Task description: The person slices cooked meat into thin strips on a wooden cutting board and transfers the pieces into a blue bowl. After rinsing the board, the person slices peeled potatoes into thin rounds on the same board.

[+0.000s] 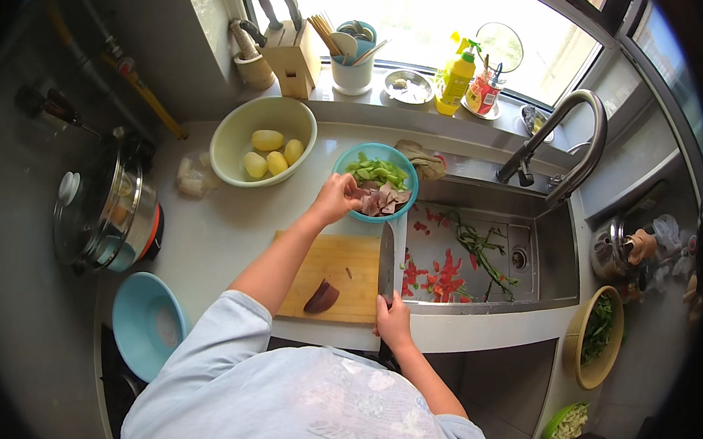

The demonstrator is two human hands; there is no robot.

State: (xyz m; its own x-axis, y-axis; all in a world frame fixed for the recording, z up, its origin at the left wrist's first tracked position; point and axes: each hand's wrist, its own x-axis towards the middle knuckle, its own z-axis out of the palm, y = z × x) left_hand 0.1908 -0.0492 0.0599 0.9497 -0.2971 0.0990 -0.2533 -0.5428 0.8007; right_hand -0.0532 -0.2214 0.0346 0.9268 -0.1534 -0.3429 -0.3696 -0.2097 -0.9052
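My right hand (393,320) grips the handle of a kitchen knife (388,259). Its broad blade points away from me, along the right edge of a wooden cutting board (306,253). On the board lie a dark reddish-brown chunk of meat (322,297) and a small scrap (349,273). My left hand (336,199) reaches over the near left rim of a turquoise bowl (413,187), fingers bent down at the sliced meat (384,200). Whether the fingers pinch a slice is hard to see. Green vegetable slices (378,170) fill the bowl's far side.
Right of the board is a steel sink (481,290) with red and green scraps, under a tall faucet (596,132). A pale bowl of peeled potatoes (222,149) stands back left. A knife block (292,56) lines the sill; a blue basin (143,309) sits left, a leafy-greens basket (575,345) right.
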